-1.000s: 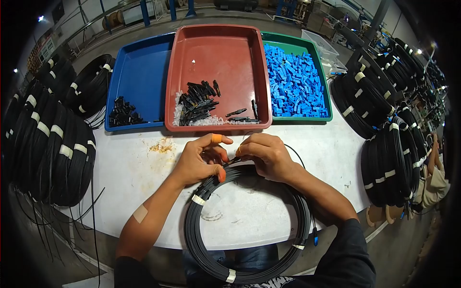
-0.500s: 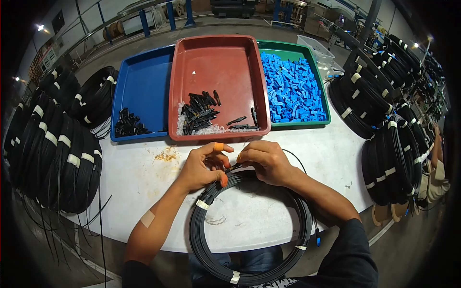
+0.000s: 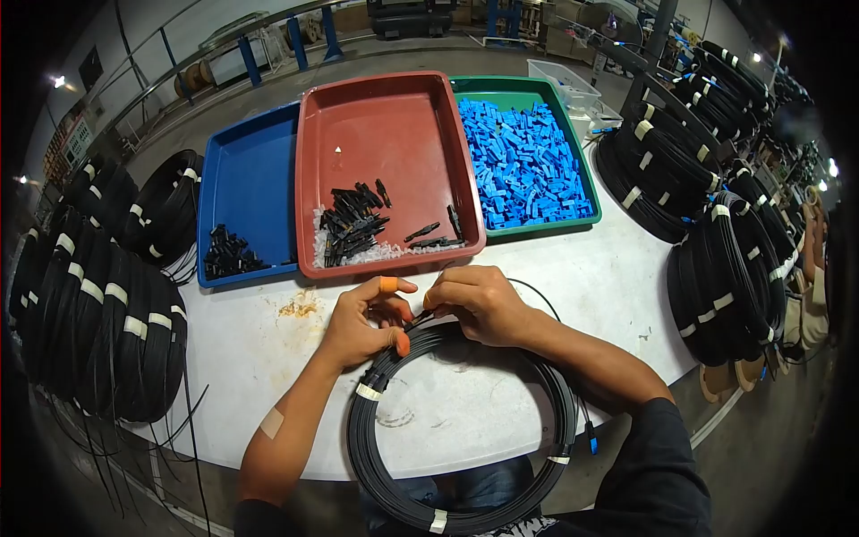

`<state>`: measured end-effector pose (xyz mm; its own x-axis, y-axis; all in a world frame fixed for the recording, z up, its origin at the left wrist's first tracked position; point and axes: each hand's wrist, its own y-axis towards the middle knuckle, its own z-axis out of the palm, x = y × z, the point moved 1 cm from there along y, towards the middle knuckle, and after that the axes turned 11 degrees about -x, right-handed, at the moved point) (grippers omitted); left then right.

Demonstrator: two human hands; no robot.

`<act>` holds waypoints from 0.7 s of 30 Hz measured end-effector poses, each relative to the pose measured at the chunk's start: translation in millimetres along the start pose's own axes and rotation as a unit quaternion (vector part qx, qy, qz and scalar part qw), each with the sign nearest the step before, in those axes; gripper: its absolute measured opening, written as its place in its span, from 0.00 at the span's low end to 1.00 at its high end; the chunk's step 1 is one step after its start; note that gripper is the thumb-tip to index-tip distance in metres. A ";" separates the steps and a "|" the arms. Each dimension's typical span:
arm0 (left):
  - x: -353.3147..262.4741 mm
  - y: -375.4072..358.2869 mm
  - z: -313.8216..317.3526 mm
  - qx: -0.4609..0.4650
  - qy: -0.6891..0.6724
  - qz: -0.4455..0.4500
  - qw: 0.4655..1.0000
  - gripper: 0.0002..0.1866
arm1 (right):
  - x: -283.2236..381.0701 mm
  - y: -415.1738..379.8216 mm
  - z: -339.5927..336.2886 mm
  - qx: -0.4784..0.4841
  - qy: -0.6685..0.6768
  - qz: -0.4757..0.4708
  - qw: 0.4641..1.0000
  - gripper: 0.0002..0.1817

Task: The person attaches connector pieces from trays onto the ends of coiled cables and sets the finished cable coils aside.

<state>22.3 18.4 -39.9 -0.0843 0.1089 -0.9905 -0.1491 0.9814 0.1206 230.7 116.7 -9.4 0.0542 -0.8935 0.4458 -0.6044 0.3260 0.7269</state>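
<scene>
A coil of black cable (image 3: 362, 430), bound with white tape, lies over the front edge of the white table. At its top, my left hand (image 3: 369, 324), with orange wraps on its fingers, is closed around a dark cable end. My right hand (image 3: 476, 302) pinches the same small dark piece from the right, close to my left fingertips. The fingers partly hide this piece. A thin cable (image 3: 544, 298) arches out behind my right hand, and a blue-tipped end (image 3: 591, 437) hangs beside the coil's right side.
Behind my hands stand a blue tray (image 3: 246, 157) with black parts, a red tray (image 3: 385, 125) with black connectors and clear pieces, and a green tray (image 3: 586, 192) full of blue parts. Cable coils (image 3: 98, 313) flank the table (image 3: 242, 394). At far right is a person's arm (image 3: 812, 237).
The view has shifted and tilted slightly, so the trays appear further left. My hands stay together at the top of the coil, with little change in their grip.
</scene>
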 end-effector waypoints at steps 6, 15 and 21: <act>-1.9 4.9 -3.9 -0.005 -0.024 0.072 0.997 0.38 | -26.4 -8.1 18.9 0.050 0.206 0.258 0.943 0.06; 16.6 1.1 -12.0 -0.116 -0.045 0.118 0.985 0.39 | -35.7 -10.6 25.1 0.086 0.268 0.286 0.916 0.08; -25.9 46.0 17.9 -0.085 0.060 0.181 0.978 0.16 | -32.6 -10.8 22.7 0.043 0.298 0.288 0.909 0.05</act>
<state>35.2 63.6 -9.8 -0.2754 0.4144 -0.8674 -0.2484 0.8410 0.4807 217.4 135.3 -43.6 0.1139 -0.2473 0.9622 -0.7276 0.6387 0.2504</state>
